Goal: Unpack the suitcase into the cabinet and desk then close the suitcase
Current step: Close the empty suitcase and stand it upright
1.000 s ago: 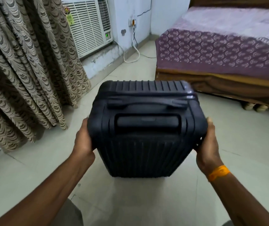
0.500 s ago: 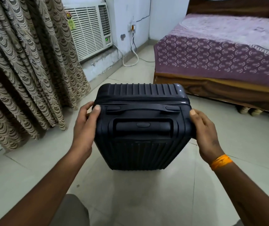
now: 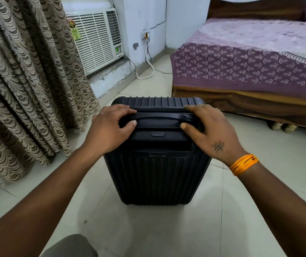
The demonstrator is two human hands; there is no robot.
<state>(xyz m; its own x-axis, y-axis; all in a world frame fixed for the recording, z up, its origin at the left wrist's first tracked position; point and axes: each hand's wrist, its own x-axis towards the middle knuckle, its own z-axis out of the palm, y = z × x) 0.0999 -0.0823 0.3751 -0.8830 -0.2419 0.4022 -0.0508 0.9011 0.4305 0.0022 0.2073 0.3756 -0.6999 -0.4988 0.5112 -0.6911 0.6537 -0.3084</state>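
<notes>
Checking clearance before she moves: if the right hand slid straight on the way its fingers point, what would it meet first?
The right hand points left along the suitcase top, so it would probably meet the left hand first.

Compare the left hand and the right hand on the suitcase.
The left hand sits on the left end of the suitcase top; the right hand sits on the right end. The right hand bears a small tattoo and its wrist an orange band; the left hand has neither. Both lie on top, thumbs by the carry handle.
</notes>
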